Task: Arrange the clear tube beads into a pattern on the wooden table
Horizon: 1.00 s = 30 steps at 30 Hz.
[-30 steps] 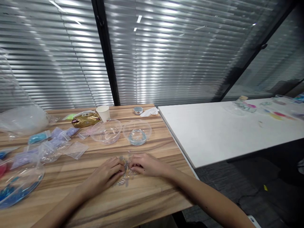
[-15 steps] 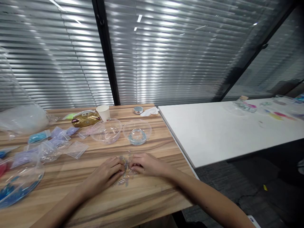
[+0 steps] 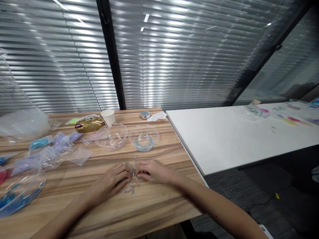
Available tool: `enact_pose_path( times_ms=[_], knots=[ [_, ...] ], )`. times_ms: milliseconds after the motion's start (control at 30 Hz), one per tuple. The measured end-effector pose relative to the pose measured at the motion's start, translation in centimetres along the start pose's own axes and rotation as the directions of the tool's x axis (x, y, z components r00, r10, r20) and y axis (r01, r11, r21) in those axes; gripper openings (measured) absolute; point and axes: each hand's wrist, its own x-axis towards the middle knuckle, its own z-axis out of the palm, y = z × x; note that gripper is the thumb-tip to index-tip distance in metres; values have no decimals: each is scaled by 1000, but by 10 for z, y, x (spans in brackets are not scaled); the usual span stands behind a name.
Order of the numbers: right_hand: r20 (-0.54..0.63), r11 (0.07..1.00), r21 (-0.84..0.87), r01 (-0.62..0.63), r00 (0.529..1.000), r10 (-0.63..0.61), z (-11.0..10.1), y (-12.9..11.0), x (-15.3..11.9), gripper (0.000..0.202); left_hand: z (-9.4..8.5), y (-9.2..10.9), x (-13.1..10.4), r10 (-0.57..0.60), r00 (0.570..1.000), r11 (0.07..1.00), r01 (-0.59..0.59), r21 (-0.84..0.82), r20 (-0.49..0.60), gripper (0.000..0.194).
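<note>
A loose pile of small, clear, tube-like pieces point(image 3: 129, 189) lies on the wooden table. My left hand point(image 3: 117, 179) rests at the pile's left side, its fingers bent and pressed together. From the right, my right hand point(image 3: 151, 172) meets the pile with thumb and fingers pinched. The fingertips of both hands almost face each other across the pieces. Whatever is between them is too small to make out. Just beyond the hands stand two clear plastic bowls: the right bowl point(image 3: 144, 142) has pale bluish bits in its bottom, and the left bowl point(image 3: 112, 137) looks pinkish.
Small zip bags point(image 3: 57, 151) with lilac contents lie left, near a clear bowl of blue pieces point(image 3: 22, 196). Farther back are a gold packet point(image 3: 90, 124), a paper cup point(image 3: 108, 117), a round tin point(image 3: 145, 115) and a tissue point(image 3: 157, 116). A white table point(image 3: 214, 139) adjoins on the right.
Both hands stay in nearly the same place at the pile, with fingers still bent. The view has shifted very slightly; no other object has visibly moved.
</note>
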Motion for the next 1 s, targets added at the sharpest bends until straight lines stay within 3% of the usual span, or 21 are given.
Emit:
enact_pose_path(
  times_ms=[767, 1000],
  knots=[
    [-10, 1000, -8, -1, 1000, 0, -1, 0, -2, 14, 4, -4, -4, -36, 999, 998, 38, -47, 27, 17],
    [-127, 999, 44, -2, 992, 7, 3, 5, -2, 14, 1, -1, -1, -19, 1000, 998, 19, -63, -3, 17]
  ],
)
